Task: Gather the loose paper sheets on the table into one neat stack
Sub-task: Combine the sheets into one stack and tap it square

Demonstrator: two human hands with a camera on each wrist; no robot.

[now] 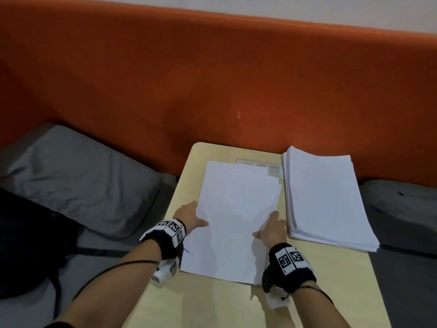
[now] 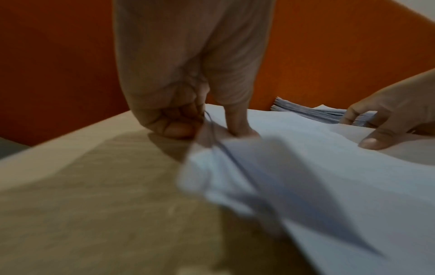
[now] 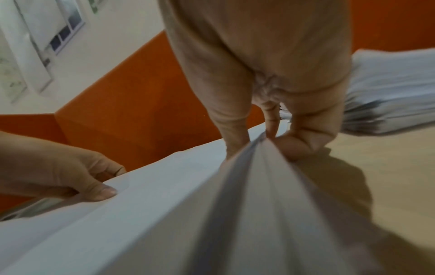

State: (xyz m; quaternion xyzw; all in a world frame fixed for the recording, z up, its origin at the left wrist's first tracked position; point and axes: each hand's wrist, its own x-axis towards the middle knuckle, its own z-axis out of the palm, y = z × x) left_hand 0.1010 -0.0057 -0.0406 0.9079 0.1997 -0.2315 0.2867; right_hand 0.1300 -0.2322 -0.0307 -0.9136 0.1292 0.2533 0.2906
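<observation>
Both hands pinch the loose sheets (image 1: 236,221) mid-worktop (image 1: 319,292): left hand (image 1: 189,216) on the left edge, right hand (image 1: 272,229) on the right. Square edges, then set on stack (image 1: 326,200).

Both hands were on the loose sheets (image 1: 234,216): left hand (image 1: 189,215) gripped the left edge, right hand (image 1: 272,229) the right, tall stack (image 1: 326,197) just beside.

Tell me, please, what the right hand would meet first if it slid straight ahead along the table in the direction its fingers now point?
Probably nothing soon: the right hand, gripping the loose sheets, points up the gap beside the tall paper stack. Beyond lie a printed card and the orange wall; depth is uncertain.
</observation>
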